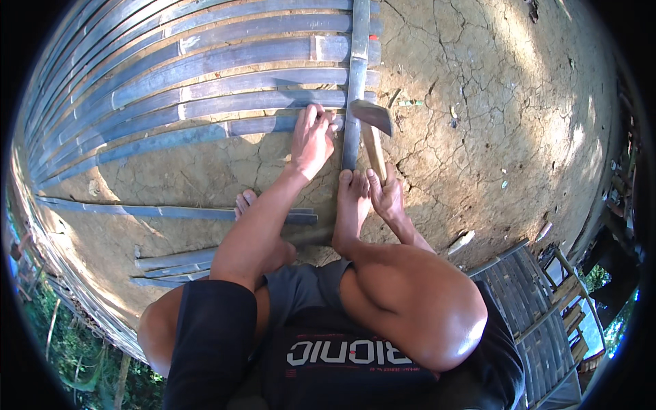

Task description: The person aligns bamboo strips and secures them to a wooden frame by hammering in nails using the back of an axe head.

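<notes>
My right hand [386, 195] is wrapped round the wooden handle of a hatchet [373, 117], whose dark metal head is raised over the upright bamboo crosspiece [352, 140]. My left hand [313, 142] rests at the nearest long bamboo slat [263, 126], just left of the crosspiece. Its fingers are curled together; whatever they pinch is too small to make out. Several split bamboo slats lie side by side, with the crosspiece over their right ends. My right foot [350, 201] touches the crosspiece's near end.
Loose bamboo strips [171, 210] lie on the cracked earth at the left, some partly behind my left arm and leg. A woven bamboo panel [526, 301] stands at the lower right. Small wood scraps [462, 241] are scattered on the ground at the right.
</notes>
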Motion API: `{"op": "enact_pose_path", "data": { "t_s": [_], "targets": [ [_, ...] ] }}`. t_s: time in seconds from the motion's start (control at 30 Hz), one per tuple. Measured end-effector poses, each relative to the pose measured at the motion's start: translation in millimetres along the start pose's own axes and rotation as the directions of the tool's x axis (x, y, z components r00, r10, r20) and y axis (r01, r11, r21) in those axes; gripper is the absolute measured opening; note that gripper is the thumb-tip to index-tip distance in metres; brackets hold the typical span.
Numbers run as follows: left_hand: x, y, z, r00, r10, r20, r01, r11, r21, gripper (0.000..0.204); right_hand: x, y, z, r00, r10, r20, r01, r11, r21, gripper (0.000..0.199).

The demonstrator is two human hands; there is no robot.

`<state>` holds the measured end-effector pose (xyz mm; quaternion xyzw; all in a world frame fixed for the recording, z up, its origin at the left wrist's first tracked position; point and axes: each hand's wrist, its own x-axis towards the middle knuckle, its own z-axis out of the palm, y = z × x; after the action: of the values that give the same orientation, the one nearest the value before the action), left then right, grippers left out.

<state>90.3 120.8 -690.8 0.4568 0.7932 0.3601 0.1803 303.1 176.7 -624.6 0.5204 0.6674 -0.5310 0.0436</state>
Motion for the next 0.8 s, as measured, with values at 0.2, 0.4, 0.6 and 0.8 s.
{"op": "enact_pose_path", "data": {
  "t_s": [0.2,0.4,0.6,0.8],
  "targets": [
    [5,3,5,0.999,-0.017,0.042,0.018,1.0,-0.02,0.022,-16,28,-6,0.998,-0.03,-0.053,0.022,0.989,-0.146,0.039],
    [12,7,2,1.0,-0.012,0.017,0.012,1.0,-0.017,0.024,-12,47,0,0.958,-0.136,-0.253,0.202,0.945,0.256,0.031],
    [2,-2,-1,1.0,-0.002,-0.007,0.002,1.0,0.002,0.026,5,11,-8,0.998,-0.023,-0.057,0.019,0.997,-0.077,0.024],
    [5,0,3,1.0,0.028,-0.011,-0.028,1.0,-0.009,0.023,-16,32,-1,0.984,-0.098,-0.15,0.083,0.991,-0.107,0.028]
  ]
}}
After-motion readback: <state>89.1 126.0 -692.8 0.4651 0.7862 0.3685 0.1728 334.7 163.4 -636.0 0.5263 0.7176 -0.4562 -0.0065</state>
